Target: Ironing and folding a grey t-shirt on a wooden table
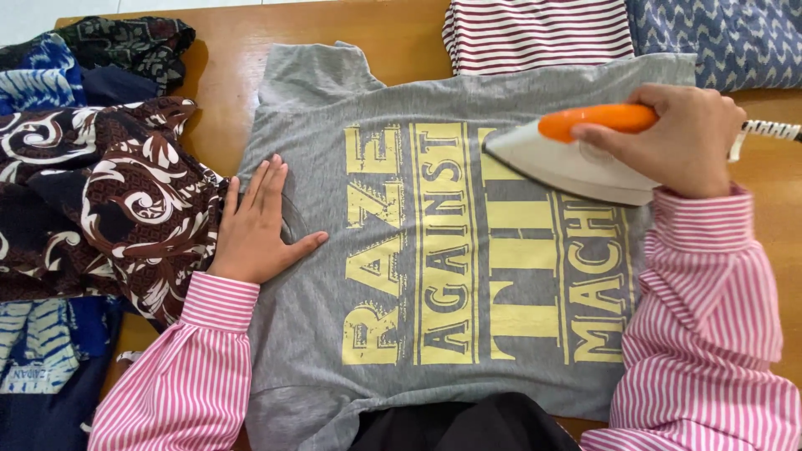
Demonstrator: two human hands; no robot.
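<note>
Right hand (681, 138) clenched around orange handle of white electric iron (568, 159), soleplate resting on grey cotton T-shirt with yellow print (434, 250). Left hand (255, 221) flat, fingers released, pressing shirt edge on wooden table (401, 33).

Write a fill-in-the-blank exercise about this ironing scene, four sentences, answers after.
1. The right hand grips the ____ handle of the white clothes iron.
2. The iron rests on a grey cotton T-shirt printed in ____ lettering.
3. The left hand lies ____ on the shirt, fingers spread.
4. The shirt lies on a ____ table.

Missing words: orange; yellow; flat; wooden
</note>
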